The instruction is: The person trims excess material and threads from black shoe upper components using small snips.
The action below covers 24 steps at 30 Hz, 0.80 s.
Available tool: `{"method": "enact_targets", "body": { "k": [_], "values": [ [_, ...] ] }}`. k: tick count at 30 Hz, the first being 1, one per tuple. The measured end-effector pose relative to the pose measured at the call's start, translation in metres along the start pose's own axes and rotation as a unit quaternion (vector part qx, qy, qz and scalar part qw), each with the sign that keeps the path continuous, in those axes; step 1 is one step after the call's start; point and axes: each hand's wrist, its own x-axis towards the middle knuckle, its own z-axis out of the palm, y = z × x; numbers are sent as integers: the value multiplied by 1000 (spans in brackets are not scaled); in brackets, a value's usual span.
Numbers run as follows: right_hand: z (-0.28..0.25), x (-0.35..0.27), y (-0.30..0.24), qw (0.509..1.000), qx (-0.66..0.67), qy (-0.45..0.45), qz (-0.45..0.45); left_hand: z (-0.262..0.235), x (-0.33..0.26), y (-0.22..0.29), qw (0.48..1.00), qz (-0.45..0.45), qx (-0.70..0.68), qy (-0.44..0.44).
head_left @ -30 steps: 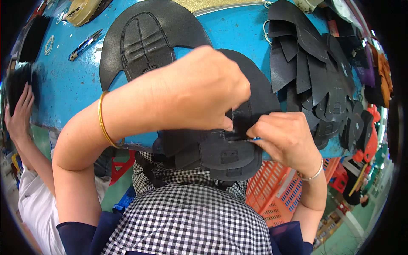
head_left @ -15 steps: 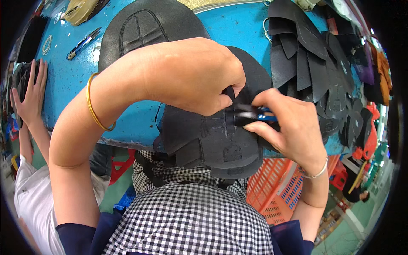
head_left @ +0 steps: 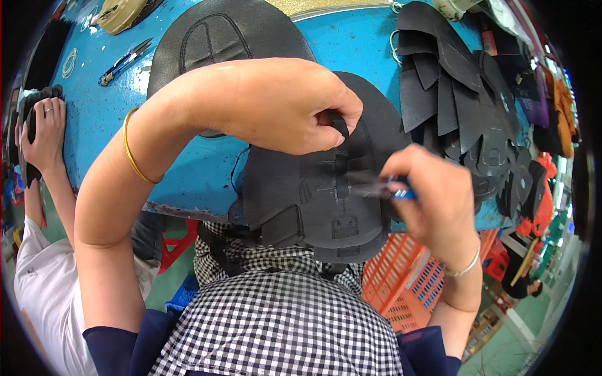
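Note:
My left hand (head_left: 295,106) is closed in a pinch on a narrow black strap (head_left: 341,168), which runs down onto a stack of black stitched panels (head_left: 276,185). The panels lie at the near edge of the blue table, their lower ends reaching past it. In my right hand (head_left: 439,194) is a pair of thread snips (head_left: 402,191) with blue handles. Their blades, smeared by motion, point left at the strap. I cannot tell whether they touch it. A larger rounded black panel (head_left: 169,59) with a stitched arch lies partly under my left forearm.
Several black cut pieces (head_left: 461,113) are piled at the right. Another pair of snips (head_left: 125,61) lies on the blue table (head_left: 94,131) at the left. There a co-worker's hand (head_left: 47,135) rests on a black stack. An orange crate (head_left: 401,276) stands below the table edge.
My right hand and the snips have shifted a little right and down. My left hand has risen slightly, still pinching the strap. The co-worker's fingers have drawn in on the stack.

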Motion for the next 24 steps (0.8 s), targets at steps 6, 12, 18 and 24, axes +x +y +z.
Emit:
{"method": "enact_targets", "body": {
  "k": [6, 12, 18, 24],
  "values": [
    [49, -3, -56, 973, -227, -34, 20, -8, -2, 11, 995, -48, -59, 59],
    [65, 7, -66, 951, -306, -30, 33, -26, -28, 17, 925, -74, -278, 250],
    [20, 3, -21, 942, 259, 27, 213, -35, -62, 24, 939, -15, -176, 295],
    [0, -56, 10, 670, 575, 406, 236, -19, -58, 39, 924, -36, -236, 299]
  ]
}}
